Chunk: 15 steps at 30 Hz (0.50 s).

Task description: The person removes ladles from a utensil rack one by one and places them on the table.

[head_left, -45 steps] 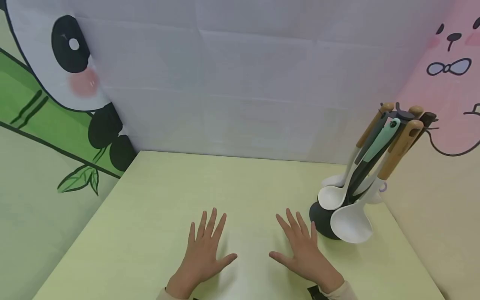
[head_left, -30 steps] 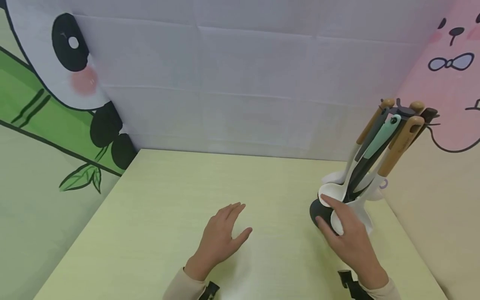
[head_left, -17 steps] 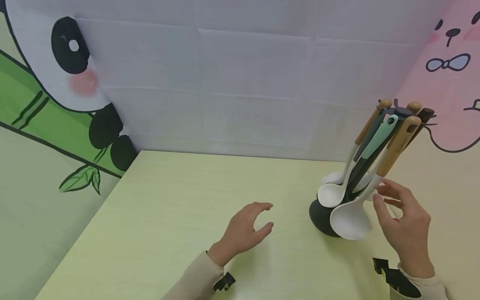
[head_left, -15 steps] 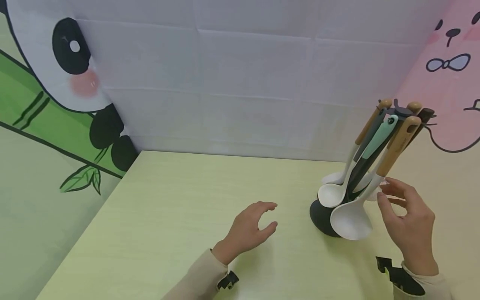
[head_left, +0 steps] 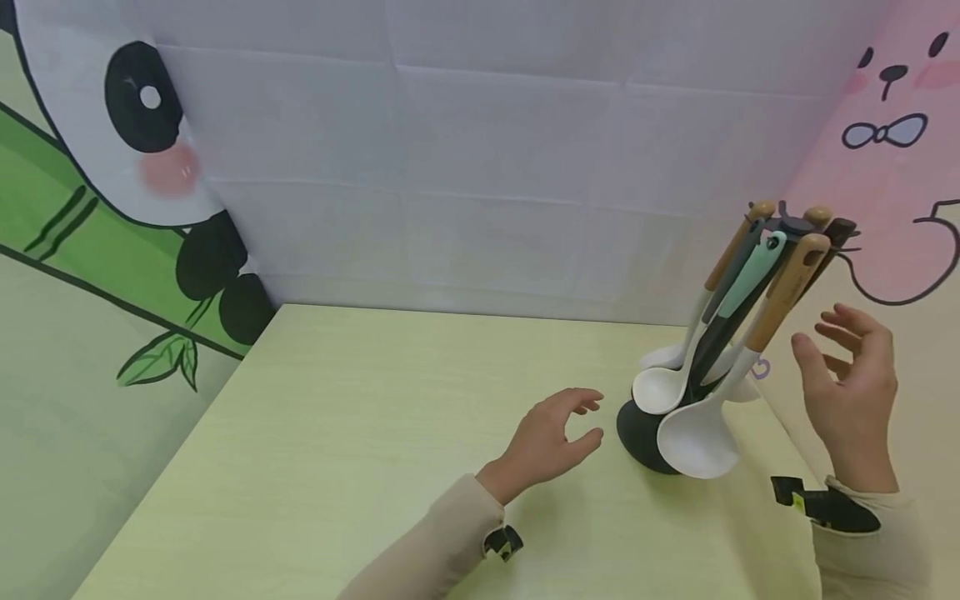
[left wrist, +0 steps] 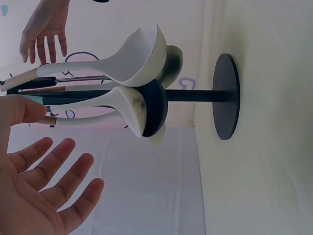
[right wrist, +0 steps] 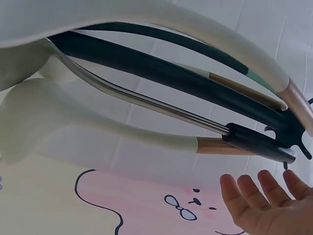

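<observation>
- The person's left hand (head_left: pixel 547 435) is reaching in from the bench's near edge, thumb spread away from loosely bent fingers; it is staying released, grasping nothing.
- The right hand (head_left: pixel 855 387) is hanging raised beyond the bench's right edge, fingers bending softly, also released and holding nothing.
- Between the hands, a black utensil stand with a round base (left wrist: pixel 226 96) is standing upright near the right edge of the pale yellow-green bench (head_left: pixel 337 417).
- A large white ladle with a light wooden handle (head_left: pixel 697 442) and a black utensil with a mint-green handle (head_left: pixel 752 275) are hanging on the stand; both hands are keeping apart from it.
- Compared with half a second ago, the left hand is sitting closer to the stand, the right hand higher and farther out; the stand is remaining in place.
</observation>
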Motion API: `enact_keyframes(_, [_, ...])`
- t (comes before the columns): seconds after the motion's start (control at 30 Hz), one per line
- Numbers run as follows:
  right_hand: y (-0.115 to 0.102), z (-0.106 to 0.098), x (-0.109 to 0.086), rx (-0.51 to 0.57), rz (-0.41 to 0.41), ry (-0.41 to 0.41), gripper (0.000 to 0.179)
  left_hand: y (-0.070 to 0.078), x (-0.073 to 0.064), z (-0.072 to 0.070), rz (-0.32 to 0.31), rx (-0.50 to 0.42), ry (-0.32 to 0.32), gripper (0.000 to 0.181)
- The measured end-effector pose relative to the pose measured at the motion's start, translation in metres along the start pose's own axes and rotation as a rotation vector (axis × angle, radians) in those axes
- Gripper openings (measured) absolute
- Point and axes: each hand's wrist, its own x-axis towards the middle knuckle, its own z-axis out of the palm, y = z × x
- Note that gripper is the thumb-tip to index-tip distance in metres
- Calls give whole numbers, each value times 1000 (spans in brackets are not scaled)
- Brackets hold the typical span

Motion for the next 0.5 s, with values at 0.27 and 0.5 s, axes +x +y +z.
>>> enact_keyframes(0.27, [-12, -11, 45, 285, -7, -156, 62, 9, 16, 27, -65, -124, -95, 44])
enact_keyframes(0.5, [-15, -6, 74, 863, 11, -340, 61, 11, 20, 46, -103, -164, -179, 52])
